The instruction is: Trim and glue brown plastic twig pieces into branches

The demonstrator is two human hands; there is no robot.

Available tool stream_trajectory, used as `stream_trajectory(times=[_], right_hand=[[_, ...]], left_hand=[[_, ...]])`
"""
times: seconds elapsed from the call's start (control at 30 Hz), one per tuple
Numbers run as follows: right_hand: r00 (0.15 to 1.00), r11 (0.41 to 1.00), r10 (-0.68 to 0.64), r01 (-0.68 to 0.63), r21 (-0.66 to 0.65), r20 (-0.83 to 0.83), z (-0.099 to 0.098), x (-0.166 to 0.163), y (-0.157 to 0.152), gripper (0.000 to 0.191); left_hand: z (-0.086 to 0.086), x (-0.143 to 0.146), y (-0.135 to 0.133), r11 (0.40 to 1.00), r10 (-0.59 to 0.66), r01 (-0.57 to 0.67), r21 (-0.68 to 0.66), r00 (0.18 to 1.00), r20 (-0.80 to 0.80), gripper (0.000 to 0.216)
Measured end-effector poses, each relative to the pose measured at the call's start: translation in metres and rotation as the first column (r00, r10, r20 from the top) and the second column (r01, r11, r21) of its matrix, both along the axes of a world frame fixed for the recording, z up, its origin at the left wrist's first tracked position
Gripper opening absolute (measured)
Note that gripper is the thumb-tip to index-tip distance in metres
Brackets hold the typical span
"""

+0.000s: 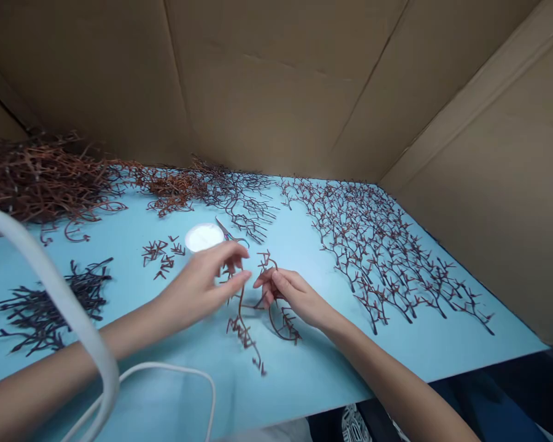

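My right hand (pixel 295 296) is closed in a pinch on a brown artificial twig (pixel 240 307) with small forked side shoots, held above the blue tabletop. Its curved stems hang down on both sides of the fingers. To its left, my left hand (pixel 209 276) is curved around the twig's upper left part, thumb and forefinger apart; its other fingers are partly hidden. Just behind my left hand stand a round white dish (pixel 203 236) and a pair of scissors (pixel 233 236). Small loose V-shaped brown pieces (pixel 163 255) lie left of the dish.
Branched twigs (pixel 373 245) cover the table's right side in rows. Brown twigs (pixel 41 175) are heaped at the back left, with more branches (pixel 239 196) at the back centre. Dark stems (pixel 59 304) lie at left. A white cable (pixel 92 350) crosses the foreground. Cardboard walls (pixel 267 92) enclose the table.
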State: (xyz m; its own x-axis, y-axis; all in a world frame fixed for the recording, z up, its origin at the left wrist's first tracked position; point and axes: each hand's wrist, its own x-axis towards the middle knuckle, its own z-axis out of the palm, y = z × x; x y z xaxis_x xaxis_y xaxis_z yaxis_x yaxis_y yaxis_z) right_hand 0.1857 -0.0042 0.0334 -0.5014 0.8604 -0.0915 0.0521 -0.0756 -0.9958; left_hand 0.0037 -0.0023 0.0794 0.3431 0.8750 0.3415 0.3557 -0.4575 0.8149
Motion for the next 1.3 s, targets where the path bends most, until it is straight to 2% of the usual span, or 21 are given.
stream_trajectory(times=[0.07, 0.1, 0.17, 0.23, 0.3, 0.37, 0.43, 0.47, 0.53, 0.6, 0.67, 0.8, 1.0, 1.1, 1.17, 1.23, 1.3], right_hand=[[0.999, 0.999, 0.033, -0.033, 0.02, -0.014, 0.003, -0.006, -0.001, 0.041], [0.999, 0.999, 0.039, -0.039, 0.03, -0.009, 0.003, -0.008, -0.001, 0.042], [0.999, 0.998, 0.041, -0.042, 0.048, 0.022, 0.003, -0.01, -0.002, 0.045], [0.997, 0.997, 0.037, -0.041, 0.062, 0.072, 0.001, -0.011, -0.003, 0.048], [0.99, 0.995, 0.018, -0.032, 0.095, 0.141, -0.002, -0.01, -0.003, 0.05], [0.971, 0.986, -0.025, -0.015, 0.167, 0.236, -0.006, -0.009, -0.002, 0.049], [0.945, 0.969, -0.086, 0.007, 0.247, 0.314, -0.009, -0.008, -0.001, 0.046], [0.935, 0.962, -0.117, 0.023, 0.272, 0.334, -0.01, -0.008, -0.001, 0.045], [0.932, 0.956, -0.168, 0.076, 0.282, 0.321, -0.011, -0.008, -0.001, 0.044], [0.945, 0.964, -0.205, 0.15, 0.221, 0.254, -0.012, -0.01, -0.003, 0.044], [0.965, 0.972, -0.226, 0.215, 0.097, 0.133, -0.012, -0.011, -0.005, 0.042], [0.963, 0.958, -0.232, 0.202, -0.202, -0.137, -0.016, -0.015, -0.009, 0.041], [0.89, 0.908, -0.241, 0.065, -0.414, -0.388, -0.016, -0.019, -0.013, 0.042], [0.831, 0.874, -0.275, 0.007, -0.486, -0.484, -0.012, -0.019, -0.014, 0.044], [0.831, 0.884, -0.26, 0.0, -0.468, -0.492, -0.011, -0.018, -0.014, 0.044], [0.855, 0.907, -0.232, 0.018, -0.421, -0.463, -0.012, -0.016, -0.012, 0.044], [0.884, 0.928, -0.231, 0.076, -0.364, -0.405, -0.013, -0.013, -0.01, 0.045]], left_hand=[[-0.001, 0.013, 0.008, 0.997, -0.052, 0.05, -0.061, 0.998, -0.029, 0.01], [-0.005, 0.018, 0.011, 0.986, -0.126, 0.118, -0.119, 0.99, -0.062, 0.01], [-0.016, 0.025, 0.015, 0.93, -0.299, 0.267, -0.253, 0.949, -0.099, 0.013], [-0.026, 0.027, 0.017, 0.871, -0.416, 0.349, -0.345, 0.898, -0.142, 0.02], [-0.031, 0.027, 0.018, 0.865, -0.442, 0.338, -0.371, 0.863, -0.243, 0.025], [-0.034, 0.026, 0.018, 0.891, -0.412, 0.285, -0.353, 0.833, -0.368, 0.028], [-0.035, 0.026, 0.019, 0.907, -0.384, 0.252, -0.336, 0.822, -0.42, 0.029], [-0.037, 0.027, 0.02, 0.902, -0.388, 0.253, -0.351, 0.832, -0.398, 0.029], [-0.041, 0.028, 0.022, 0.856, -0.427, 0.296, -0.424, 0.868, -0.255, 0.027], [-0.045, 0.029, 0.024, 0.772, -0.468, 0.385, -0.506, 0.883, -0.042, 0.027], [-0.05, 0.03, 0.024, 0.688, -0.467, 0.461, -0.561, 0.872, 0.144, 0.029], [-0.06, 0.033, 0.019, 0.563, -0.319, 0.494, -0.662, 0.869, 0.378, 0.033], [-0.063, 0.035, 0.01, 0.375, -0.115, 0.591, -0.714, 0.794, 0.597, 0.035], [-0.061, 0.037, 0.007, 0.35, -0.034, 0.637, -0.687, 0.742, 0.67, 0.036], [-0.063, 0.038, 0.006, 0.353, -0.003, 0.646, -0.677, 0.725, 0.689, 0.036], [-0.067, 0.037, 0.007, 0.38, -0.026, 0.638, -0.67, 0.731, 0.682, 0.035], [-0.069, 0.034, 0.011, 0.448, -0.104, 0.617, -0.647, 0.754, 0.648, 0.034]])
